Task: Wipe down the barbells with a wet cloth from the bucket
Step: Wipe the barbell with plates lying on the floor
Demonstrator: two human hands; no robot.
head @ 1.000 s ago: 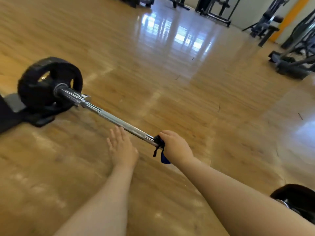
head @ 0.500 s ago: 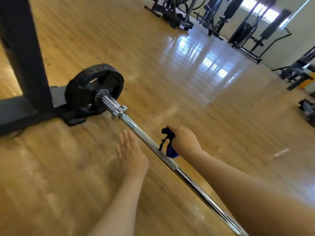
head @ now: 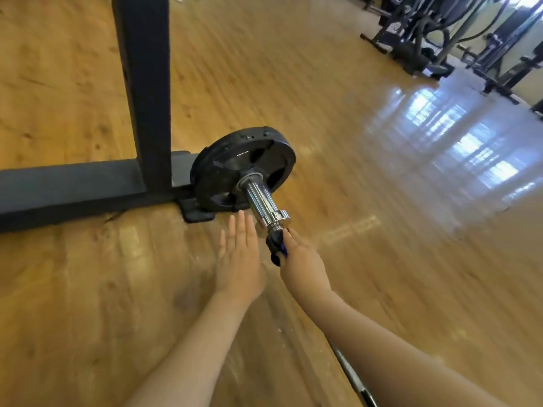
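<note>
I see my right hand (head: 304, 264) curled around a dark blue wet cloth (head: 276, 245), holding it against the chrome steel barbell (head: 260, 201) just below the sleeve collar. The barbell lies low over the glossy wooden floor (head: 352, 142), its shaft running back under my right forearm. 1 black round weight plate (head: 235, 168) sits on the far end of the sleeve, beside the foot of a black steel rack frame (head: 147, 83). My left hand (head: 239, 259) hovers just beside the bar with fingers (head: 242, 227) straight and together, holding nothing. Dark exercise machines (head: 440, 30) stand well apart at the far right.
</note>
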